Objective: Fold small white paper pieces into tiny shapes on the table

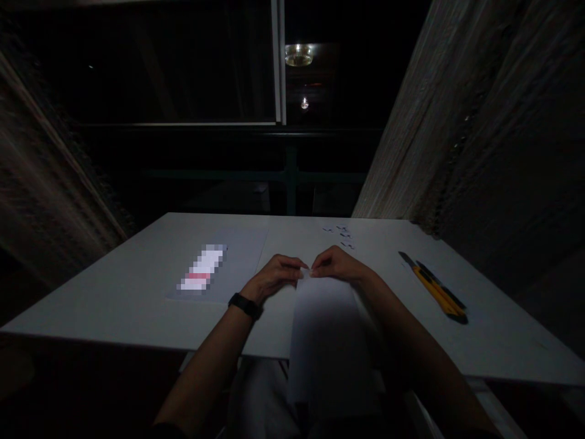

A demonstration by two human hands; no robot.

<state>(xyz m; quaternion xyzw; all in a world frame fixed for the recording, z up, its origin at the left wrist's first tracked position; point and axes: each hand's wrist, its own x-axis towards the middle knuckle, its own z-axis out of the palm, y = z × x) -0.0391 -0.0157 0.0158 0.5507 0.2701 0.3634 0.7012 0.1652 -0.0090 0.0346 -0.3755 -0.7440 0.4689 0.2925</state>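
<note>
A white sheet of paper (326,341) hangs over the table's front edge toward my lap. At its upper left corner, my left hand (280,272), with a black band on the wrist, pinches the paper. Close beside it, my right hand (336,263) grips the same upper edge with thumb and finger, the fingertips of both hands nearly touching. Dim light hides whether something small is between the fingertips. Beyond my right hand, several small dark-and-white pieces (346,236) lie on the table.
On the white table (123,305), a bright blurred-out rectangle (201,269) lies over a pale sheet (249,250) at left. A yellow-and-black utility knife (432,286) lies at right with a slim dark object (441,283) alongside. Curtains (402,122) flank a dark window behind.
</note>
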